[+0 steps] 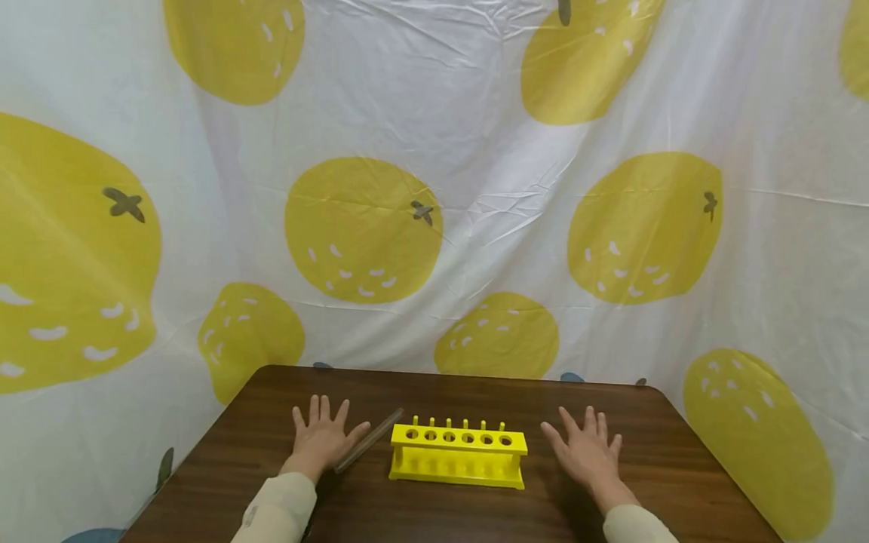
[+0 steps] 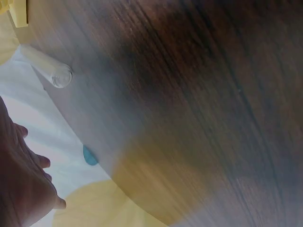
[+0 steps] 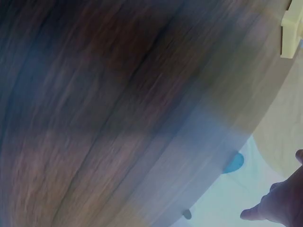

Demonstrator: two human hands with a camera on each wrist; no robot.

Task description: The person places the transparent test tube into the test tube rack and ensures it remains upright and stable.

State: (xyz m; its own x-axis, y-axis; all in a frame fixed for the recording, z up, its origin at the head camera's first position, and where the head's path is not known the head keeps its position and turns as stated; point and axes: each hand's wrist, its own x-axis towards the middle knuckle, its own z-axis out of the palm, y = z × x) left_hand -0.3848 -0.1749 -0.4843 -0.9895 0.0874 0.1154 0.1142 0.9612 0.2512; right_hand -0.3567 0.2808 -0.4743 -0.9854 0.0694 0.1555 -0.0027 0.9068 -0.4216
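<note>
A yellow test tube rack (image 1: 458,469) with a row of several holes and short pegs behind them stands on the table between the two hands. Just left of it a clear glass test tube (image 1: 369,442) lies slantwise on the wood; its rounded end shows in the left wrist view (image 2: 60,75). My left hand (image 1: 323,440), fingers spread and straight, is beside the tube and holds nothing. To the right of the rack is my right hand (image 1: 588,451), also spread and holding nothing. In the right wrist view only the end of the rack (image 3: 289,35) shows.
The dark brown wooden table (image 1: 475,392) has rounded far corners. Behind it and at both sides hangs a white curtain (image 1: 489,256) printed with large yellow fruit. Pale sleeves (image 1: 278,507) cover both forearms.
</note>
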